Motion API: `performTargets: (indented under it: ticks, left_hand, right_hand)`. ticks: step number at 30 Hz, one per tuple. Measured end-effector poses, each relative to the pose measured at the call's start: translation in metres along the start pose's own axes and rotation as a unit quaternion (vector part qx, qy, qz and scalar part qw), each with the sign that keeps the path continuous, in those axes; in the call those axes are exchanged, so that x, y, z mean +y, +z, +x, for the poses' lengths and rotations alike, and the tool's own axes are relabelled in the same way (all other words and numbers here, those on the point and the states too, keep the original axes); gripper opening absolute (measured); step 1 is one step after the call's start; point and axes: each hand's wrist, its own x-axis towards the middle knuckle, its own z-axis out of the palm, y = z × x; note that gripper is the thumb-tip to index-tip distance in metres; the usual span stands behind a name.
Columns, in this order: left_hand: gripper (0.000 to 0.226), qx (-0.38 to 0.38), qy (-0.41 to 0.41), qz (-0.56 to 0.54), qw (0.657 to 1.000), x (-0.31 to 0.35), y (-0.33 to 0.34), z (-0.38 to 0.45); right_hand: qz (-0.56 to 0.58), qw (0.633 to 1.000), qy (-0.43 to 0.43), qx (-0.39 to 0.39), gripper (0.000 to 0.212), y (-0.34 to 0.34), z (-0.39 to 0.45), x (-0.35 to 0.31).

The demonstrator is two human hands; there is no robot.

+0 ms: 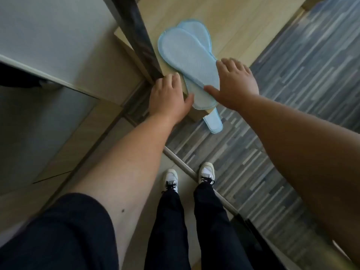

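Note:
Light blue flat slippers (pixel 187 55) lie stacked sole-up on the corner of a pale wooden shelf (pixel 233 26), their near ends overlapping. A further blue slipper (pixel 213 123) pokes out below the shelf's near edge, over the floor. My right hand (pixel 233 82) lies flat on the near end of the stack, fingers spread, thumb across the lower slipper. My left hand (pixel 169 98) rests on the shelf corner beside the stack, its thumb touching the slipper's edge and its fingertips by the dark post (pixel 140 39).
A dark upright post runs along the shelf's left side. A white cabinet face (pixel 48 36) stands at the left. The floor is grey striped carpet (pixel 292 94) to the right, beige tile (pixel 87 143) to the left, with a metal threshold strip (pixel 185 166) between. My own shoes (pixel 172 180) stand below.

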Motion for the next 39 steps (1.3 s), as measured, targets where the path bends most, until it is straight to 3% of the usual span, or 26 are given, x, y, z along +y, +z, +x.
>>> performTargets:
  ticks: [2, 5, 8, 14, 20, 26, 31, 36, 39]
  left_hand:
    - [0.06, 0.014, -0.092, -0.099, 0.991, 0.009, 0.004, 0.019]
    - [0.049, -0.001, -0.236, -0.239, 0.942, 0.02, 0.013, 0.047]
    - [0.046, -0.01, -0.298, -0.301, 0.906, 0.02, 0.023, 0.068]
    - [0.035, -0.013, -0.302, -0.331, 0.894, 0.017, 0.031, 0.084]
    - [0.02, 0.017, -0.303, -0.361, 0.882, 0.02, 0.028, 0.086]
    - [0.032, 0.012, -0.304, -0.431, 0.85, 0.026, 0.019, 0.083]
    - [0.032, 0.017, -0.32, -0.395, 0.861, 0.027, 0.02, 0.081]
    - [0.025, 0.042, -0.308, -0.449, 0.837, 0.03, 0.021, 0.071]
    - [0.016, 0.056, -0.293, -0.463, 0.835, 0.03, 0.016, 0.061]
  right_hand:
    - [0.022, 1.0, -0.003, 0.002, 0.076, 0.004, 0.022, 0.001]
    - [0.037, 0.999, 0.009, 0.007, 0.065, 0.008, 0.049, -0.001]
    - [0.064, 0.997, 0.036, -0.001, 0.05, 0.012, 0.066, -0.001]
    - [0.099, 0.992, 0.069, -0.026, 0.041, 0.019, 0.077, 0.004]
    - [0.167, 0.979, 0.107, -0.04, 0.047, 0.017, 0.08, 0.007]
    - [0.251, 0.958, 0.115, -0.074, 0.026, 0.001, 0.08, 0.008]
    - [0.414, 0.891, 0.172, -0.078, 0.019, -0.003, 0.074, 0.013]
    - [0.514, 0.826, 0.21, -0.096, 0.003, 0.002, 0.064, 0.019]
    - [0.526, 0.814, 0.217, -0.117, 0.007, -0.002, 0.056, 0.021]
